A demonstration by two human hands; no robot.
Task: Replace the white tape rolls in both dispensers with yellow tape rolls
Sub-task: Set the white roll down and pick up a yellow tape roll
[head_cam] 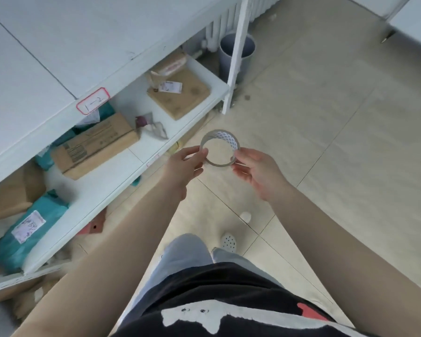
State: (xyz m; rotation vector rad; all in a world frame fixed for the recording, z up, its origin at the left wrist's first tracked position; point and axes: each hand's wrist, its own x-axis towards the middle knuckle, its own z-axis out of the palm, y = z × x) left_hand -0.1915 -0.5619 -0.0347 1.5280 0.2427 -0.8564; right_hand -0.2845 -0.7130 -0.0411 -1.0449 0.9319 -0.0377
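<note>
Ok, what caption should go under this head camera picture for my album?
Both hands, left and right, pinch a thin clear tape roll beside a shelf.

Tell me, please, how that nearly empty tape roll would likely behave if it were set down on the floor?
Probably very light: the tape roll is a thin ring, pinched by left hand and right hand. Round, so on edge it may roll. It may flex if squeezed.

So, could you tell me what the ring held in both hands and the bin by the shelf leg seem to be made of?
The ring, held at its sides by the left hand and right hand, looks like a thin tape core or nearly spent roll: pale, semi-glossy, with a white lattice pattern inside, plastic or coated card. The bin looks like matte grey plastic, smooth-walled and uniform in colour.
</note>
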